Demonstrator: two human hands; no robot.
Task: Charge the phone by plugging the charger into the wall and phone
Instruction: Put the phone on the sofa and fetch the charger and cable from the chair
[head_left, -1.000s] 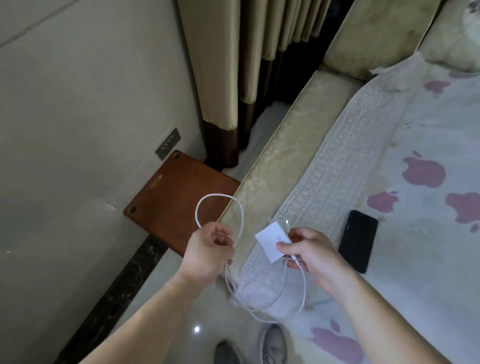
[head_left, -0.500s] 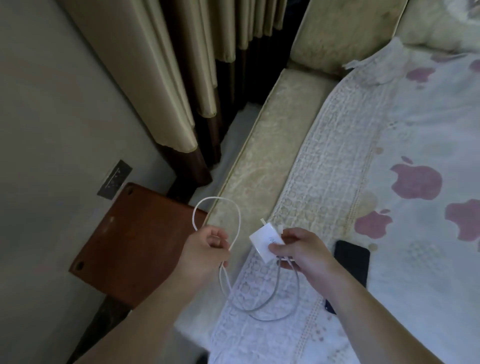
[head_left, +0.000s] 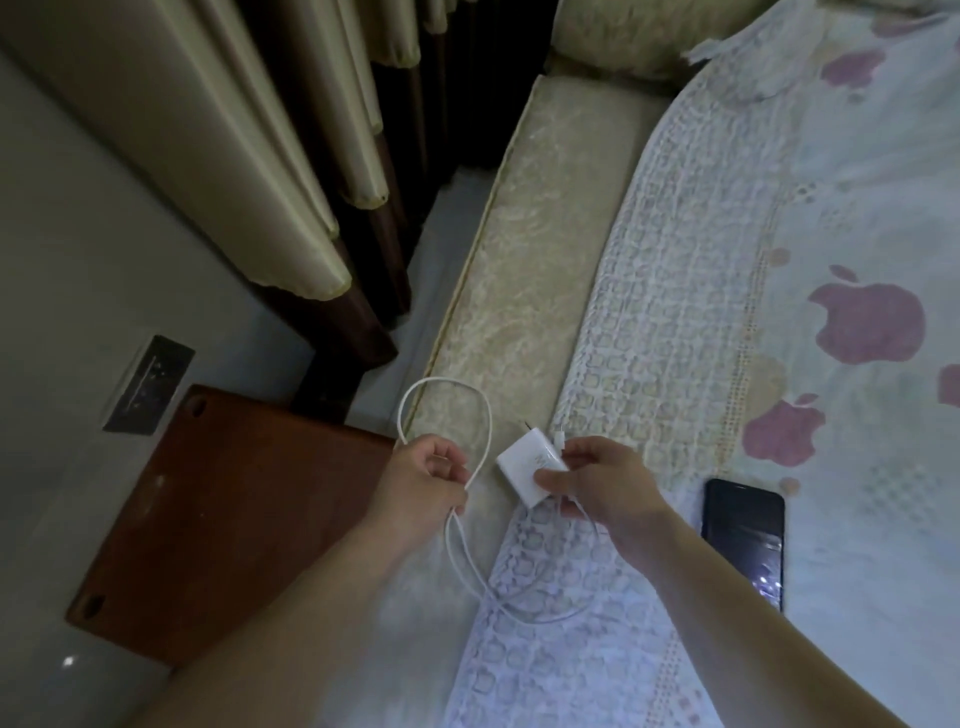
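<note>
My right hand (head_left: 597, 483) pinches a white charger block (head_left: 527, 467), its metal prongs pointing up and left. The cable's small plug end sticks up by my right thumb. My left hand (head_left: 423, 486) is closed on the white cable (head_left: 447, 387), which loops above the fist and hangs in a second loop below both hands. A black phone (head_left: 743, 540) lies screen up on the bed, to the right of my right wrist. The dark wall socket plate (head_left: 148, 384) sits on the wall at the left, well apart from the charger.
A brown wooden shelf (head_left: 228, 519) juts from the wall just under the socket. Beige and brown curtains (head_left: 291, 171) hang behind it. The bed (head_left: 524, 260) has a cream mattress edge and a lace-trimmed cover with purple apple prints.
The view has swung closer to the bed and lower. Both hands keep the same hold on cable and charger, sitting a little nearer the shelf and the socket.
</note>
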